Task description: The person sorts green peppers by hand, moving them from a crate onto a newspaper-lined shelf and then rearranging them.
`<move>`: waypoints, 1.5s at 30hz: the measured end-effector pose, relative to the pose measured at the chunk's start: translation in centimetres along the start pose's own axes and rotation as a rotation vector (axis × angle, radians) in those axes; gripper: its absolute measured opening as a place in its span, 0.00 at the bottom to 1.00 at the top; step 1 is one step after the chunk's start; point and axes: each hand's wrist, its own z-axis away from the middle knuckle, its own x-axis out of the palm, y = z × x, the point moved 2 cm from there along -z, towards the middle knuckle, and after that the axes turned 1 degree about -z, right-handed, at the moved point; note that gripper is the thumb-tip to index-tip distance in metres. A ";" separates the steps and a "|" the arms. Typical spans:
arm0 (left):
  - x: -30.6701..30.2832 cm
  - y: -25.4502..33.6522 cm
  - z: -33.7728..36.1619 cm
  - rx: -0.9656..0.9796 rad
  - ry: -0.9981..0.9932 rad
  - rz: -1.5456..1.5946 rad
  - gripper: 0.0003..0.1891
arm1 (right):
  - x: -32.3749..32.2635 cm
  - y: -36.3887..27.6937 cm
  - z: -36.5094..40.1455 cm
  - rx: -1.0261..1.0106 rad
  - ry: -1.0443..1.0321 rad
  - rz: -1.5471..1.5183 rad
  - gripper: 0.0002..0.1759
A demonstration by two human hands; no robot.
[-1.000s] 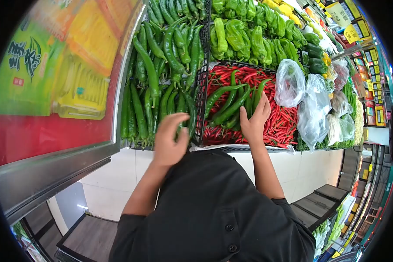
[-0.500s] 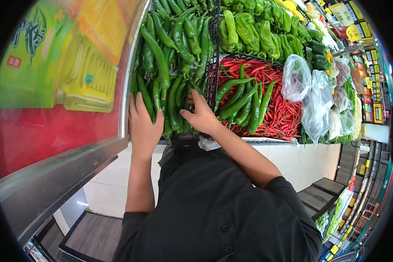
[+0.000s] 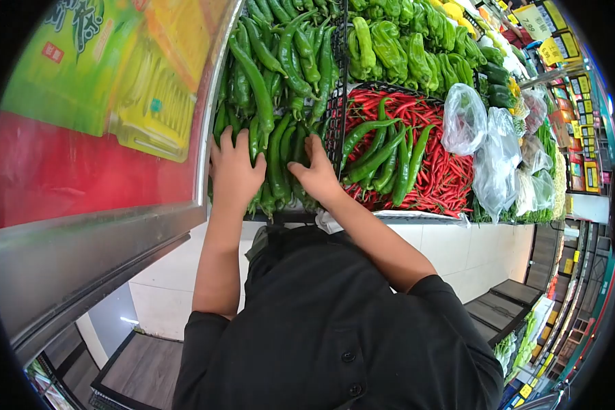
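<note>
Both hands are in the left bin of the shelf now. The left hand (image 3: 236,174) lies flat and released, fingers spread across the long green peppers (image 3: 277,82) at the front of the pile. The right hand (image 3: 316,176) rests on the same heap, hard against the black wire divider (image 3: 335,102). Its fingers dip between the pods, and whether they clasp 1 I cannot tell.

These peppers look light, smooth and a little waxy. They seem firm along the body but likely to snap if bent, so mid-length, or just below the stalk, looks the safest place to hold.

Room is tight. The metal frame (image 3: 215,102) closes the left side right beside the left hand, and the divider walls off the right. Beyond it lie the red chillies (image 3: 444,181), with several stray green pods (image 3: 376,160) on top, and further right the plastic bags (image 3: 465,119). The open way is up and back toward the body.
</note>
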 end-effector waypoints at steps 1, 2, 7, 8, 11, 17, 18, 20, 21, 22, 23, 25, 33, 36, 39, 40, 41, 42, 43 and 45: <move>-0.2 -0.5 -0.2 0.015 0.016 0.103 0.35 | -0.1 0.4 -0.1 0.024 -0.002 -0.101 0.50; -0.3 -0.8 -0.2 0.030 0.032 0.206 0.36 | -0.2 0.9 0.0 0.072 0.003 -0.102 0.49; -0.1 -1.1 0.8 -0.021 0.139 0.293 0.40 | -0.4 -0.7 1.0 0.225 -0.115 -0.206 0.48; 0.2 -1.4 0.9 -0.027 0.179 0.307 0.41 | -0.5 -0.9 0.9 0.246 -0.132 -0.203 0.47; 0.5 -1.9 1.3 -0.003 0.130 0.317 0.44 | 0.1 0.7 0.0 0.241 -0.210 -0.180 0.49; 1.5 -2.1 2.5 -0.044 0.076 0.468 0.46 | 0.5 0.1 -0.4 0.244 -0.260 -0.086 0.56; 1.5 -1.9 2.8 -0.018 0.092 0.449 0.47 | 0.6 0.0 -0.3 0.232 -0.240 -0.035 0.56; 1.6 -1.6 3.1 0.037 0.127 0.410 0.47 | 1.0 -0.3 0.1 0.206 -0.200 0.064 0.58; 1.7 -1.6 3.0 0.024 0.123 0.443 0.47 | 1.2 -0.3 0.2 0.189 -0.175 0.068 0.58; 1.7 -1.7 2.9 0.011 0.120 0.476 0.47 | 1.3 -0.2 0.2 0.172 -0.150 0.073 0.57; 1.9 -1.7 2.8 -0.003 0.117 0.510 0.47 | 1.4 -0.1 0.1 0.154 -0.126 0.078 0.57; 2.0 -1.8 2.5 -0.001 0.119 0.481 0.48 | 1.3 0.2 -0.4 0.150 -0.155 0.054 0.58; 2.1 -1.9 1.8 -0.013 0.071 0.494 0.45 | 2.1 -1.1 0.2 0.312 -0.224 -0.436 0.64; 1.2 -2.1 1.5 -0.066 -0.025 0.719 0.43 | 2.1 -1.5 0.0 0.333 -0.267 -0.488 0.67; 1.7 -3.2 1.3 -0.078 -0.039 0.785 0.41 | 2.4 -1.7 -0.5 0.308 -0.297 -0.491 0.69; 2.0 -3.3 1.3 -0.081 -0.026 0.742 0.40 | 2.6 -1.4 -0.6 0.300 -0.297 -0.493 0.69; 2.1 -3.5 1.4 -0.084 -0.012 0.698 0.40 | 2.7 -1.2 -0.7 0.292 -0.298 -0.496 0.69; 2.0 -3.5 1.2 -0.100 -0.027 0.698 0.40 | 2.8 -1.4 -0.7 0.297 -0.300 -0.500 0.69; 1.8 -3.4 1.1 -0.115 -0.044 0.698 0.40 | 3.0 -1.7 -0.7 0.303 -0.301 -0.505 0.69; 1.3 -3.3 1.0 -0.126 -0.087 0.774 0.40 | 3.0 -1.8 -0.5 0.306 -0.295 -0.498 0.69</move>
